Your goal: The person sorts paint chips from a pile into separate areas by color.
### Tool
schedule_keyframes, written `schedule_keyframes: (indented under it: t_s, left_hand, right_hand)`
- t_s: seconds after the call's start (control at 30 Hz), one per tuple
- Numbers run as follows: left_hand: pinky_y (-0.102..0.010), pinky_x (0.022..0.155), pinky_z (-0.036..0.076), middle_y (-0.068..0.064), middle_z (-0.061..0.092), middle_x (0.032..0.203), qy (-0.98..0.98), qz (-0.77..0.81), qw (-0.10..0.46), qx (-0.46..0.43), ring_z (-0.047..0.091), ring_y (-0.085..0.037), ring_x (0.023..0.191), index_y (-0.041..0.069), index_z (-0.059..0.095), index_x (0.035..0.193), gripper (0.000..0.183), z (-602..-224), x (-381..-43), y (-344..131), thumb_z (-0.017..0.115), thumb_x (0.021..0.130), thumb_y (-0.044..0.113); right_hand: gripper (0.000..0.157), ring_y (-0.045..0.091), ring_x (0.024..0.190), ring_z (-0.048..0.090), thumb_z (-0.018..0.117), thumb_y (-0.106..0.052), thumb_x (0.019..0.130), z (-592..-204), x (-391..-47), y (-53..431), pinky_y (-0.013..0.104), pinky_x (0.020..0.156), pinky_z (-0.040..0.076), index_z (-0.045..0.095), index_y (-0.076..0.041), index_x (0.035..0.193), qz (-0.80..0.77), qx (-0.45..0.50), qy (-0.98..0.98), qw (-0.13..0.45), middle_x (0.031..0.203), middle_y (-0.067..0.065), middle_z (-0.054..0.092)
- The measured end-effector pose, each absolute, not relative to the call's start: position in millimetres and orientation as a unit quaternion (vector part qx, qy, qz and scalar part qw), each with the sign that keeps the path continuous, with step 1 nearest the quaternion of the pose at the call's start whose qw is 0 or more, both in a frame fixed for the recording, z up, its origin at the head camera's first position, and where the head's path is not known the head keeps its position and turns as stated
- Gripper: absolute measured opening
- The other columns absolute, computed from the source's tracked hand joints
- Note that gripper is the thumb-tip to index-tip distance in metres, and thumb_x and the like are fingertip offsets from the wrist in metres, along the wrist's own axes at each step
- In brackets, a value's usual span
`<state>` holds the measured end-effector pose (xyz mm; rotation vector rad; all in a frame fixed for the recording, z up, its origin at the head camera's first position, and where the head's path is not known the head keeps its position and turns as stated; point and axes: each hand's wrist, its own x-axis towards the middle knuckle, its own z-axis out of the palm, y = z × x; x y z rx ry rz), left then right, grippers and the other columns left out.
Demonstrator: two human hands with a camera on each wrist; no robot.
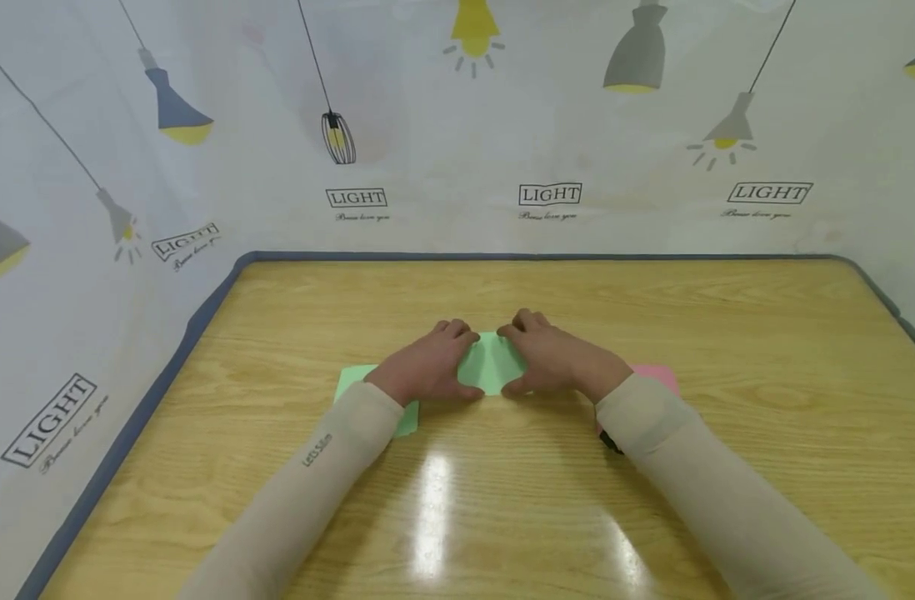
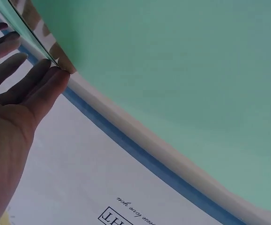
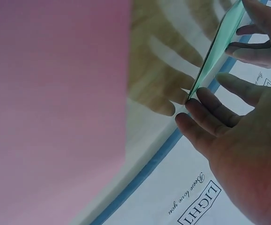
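A small light-green sheet (image 1: 492,363) lies flat at the table's middle, between both hands. My left hand (image 1: 438,362) grips its left end, thumb at the near edge and fingers at the far edge. At the right end my right hand (image 1: 549,358) holds it the same way. Seen edge-on in the right wrist view, the green sheet (image 3: 218,47) is a thin strip low over the glossy table, fingertips right at its rim. A second green sheet (image 1: 352,379) lies under my left wrist, partly hidden. Below my right wrist is a pink sheet (image 1: 658,377), mostly covered by the sleeve.
A small black object (image 1: 611,442) peeks out beside the right sleeve, near the pink sheet. The wood-grain table (image 1: 502,500) ends at a blue-grey border (image 1: 532,257), with a white lamp-printed curtain (image 1: 442,142) rising behind and at the sides.
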<state>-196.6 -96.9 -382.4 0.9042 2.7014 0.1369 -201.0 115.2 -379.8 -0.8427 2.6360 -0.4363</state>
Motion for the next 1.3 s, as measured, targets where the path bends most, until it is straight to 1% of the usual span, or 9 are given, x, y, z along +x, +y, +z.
schedule_keyframes:
  t_s: [0.2, 0.27, 0.37, 0.43, 0.57, 0.7, 0.93, 1.17, 1.3]
  left_hand:
    - [-0.032, 0.102, 0.04, -0.013, 0.039, 0.14, 0.939, 0.041, 0.138, 0.313, 0.04, -0.025, 0.125, 0.0, 0.038, 0.146, 0.089, -381.9, -193.3, -96.7, 0.071, 0.084, 0.055]
    - [-0.033, 0.102, 0.04, -0.013, 0.039, 0.14, 0.938, 0.039, 0.129, 0.318, 0.041, -0.026, 0.126, 0.0, 0.037, 0.146, 0.088, -382.5, -192.4, -97.5, 0.07, 0.085, 0.054]
    - [-0.034, 0.103, 0.039, -0.014, 0.041, 0.139, 0.938, 0.041, 0.113, 0.325, 0.042, -0.027, 0.128, 0.0, 0.037, 0.145, 0.086, -383.4, -191.4, -98.7, 0.069, 0.086, 0.053]
    - [-0.034, 0.103, 0.039, -0.013, 0.041, 0.139, 0.937, 0.05, 0.114, 0.326, 0.042, -0.028, 0.128, 0.0, 0.038, 0.145, 0.085, -384.0, -190.6, -99.2, 0.07, 0.086, 0.051]
    - [-0.032, 0.103, 0.04, -0.011, 0.039, 0.142, 0.936, 0.052, 0.13, 0.322, 0.038, -0.026, 0.13, 0.001, 0.041, 0.144, 0.084, -385.5, -189.2, -98.9, 0.071, 0.085, 0.053]
    - [-0.032, 0.105, 0.037, -0.011, 0.039, 0.145, 0.935, 0.044, 0.134, 0.326, 0.032, -0.026, 0.135, 0.002, 0.044, 0.143, 0.082, -385.9, -188.4, -97.3, 0.071, 0.085, 0.053]
    - [-0.034, 0.109, 0.032, -0.01, 0.03, 0.154, 0.935, 0.047, 0.136, 0.325, 0.024, -0.026, 0.142, 0.004, 0.039, 0.147, 0.085, -386.7, -187.0, -94.7, 0.07, 0.086, 0.054]
    - [-0.035, 0.105, 0.039, -0.013, 0.035, 0.15, 0.933, 0.034, 0.125, 0.335, 0.037, -0.028, 0.135, 0.003, 0.045, 0.141, 0.076, -382.9, -184.9, -91.9, 0.07, 0.087, 0.051]
    - [-0.035, 0.105, 0.039, -0.015, 0.038, 0.148, 0.932, 0.019, 0.117, 0.341, 0.041, -0.029, 0.133, 0.002, 0.046, 0.139, 0.074, -381.5, -183.7, -93.0, 0.068, 0.088, 0.051]
  right_hand:
    - [0.088, 0.03, 0.117, 0.043, 0.081, -0.038, 0.081, -380.5, -198.9, 115.3, 0.045, 0.098, 0.044, 0.037, -0.001, 0.147, -0.169, -0.299, 0.924, 0.169, 0.136, 0.018, 0.035]
    - [0.089, 0.03, 0.117, 0.043, 0.081, -0.037, 0.08, -380.7, -198.5, 115.3, 0.045, 0.098, 0.044, 0.036, -0.001, 0.148, -0.171, -0.302, 0.923, 0.168, 0.136, 0.018, 0.034]
    - [0.087, 0.032, 0.121, 0.042, 0.081, -0.036, 0.081, -381.2, -198.1, 115.1, 0.045, 0.099, 0.043, 0.037, 0.0, 0.147, -0.159, -0.315, 0.922, 0.16, 0.138, 0.019, 0.035]
    - [0.085, 0.033, 0.123, 0.041, 0.08, -0.036, 0.082, -381.4, -198.0, 114.6, 0.045, 0.1, 0.042, 0.038, 0.001, 0.146, -0.146, -0.327, 0.921, 0.154, 0.138, 0.02, 0.036]
    - [0.083, 0.035, 0.123, 0.04, 0.079, -0.036, 0.082, -381.6, -197.3, 113.5, 0.045, 0.1, 0.041, 0.04, 0.003, 0.143, -0.132, -0.339, 0.92, 0.146, 0.135, 0.021, 0.04]
    - [0.087, 0.033, 0.118, 0.04, 0.081, -0.038, 0.081, -382.5, -195.9, 113.4, 0.044, 0.097, 0.043, 0.038, 0.004, 0.144, -0.135, -0.326, 0.924, 0.143, 0.13, 0.02, 0.04]
    - [0.09, 0.033, 0.117, 0.041, 0.084, -0.035, 0.077, -384.5, -192.9, 112.2, 0.044, 0.095, 0.045, 0.035, 0.002, 0.143, -0.166, -0.321, 0.923, 0.132, 0.133, 0.019, 0.033]
    - [0.088, 0.035, 0.122, 0.039, 0.084, -0.033, 0.078, -385.1, -191.6, 110.6, 0.045, 0.095, 0.046, 0.034, 0.001, 0.143, -0.168, -0.34, 0.917, 0.121, 0.14, 0.021, 0.027]
    - [0.087, 0.037, 0.127, 0.036, 0.083, -0.032, 0.077, -385.3, -191.1, 111.1, 0.045, 0.098, 0.044, 0.036, 0.001, 0.142, -0.158, -0.359, 0.914, 0.107, 0.141, 0.021, 0.029]
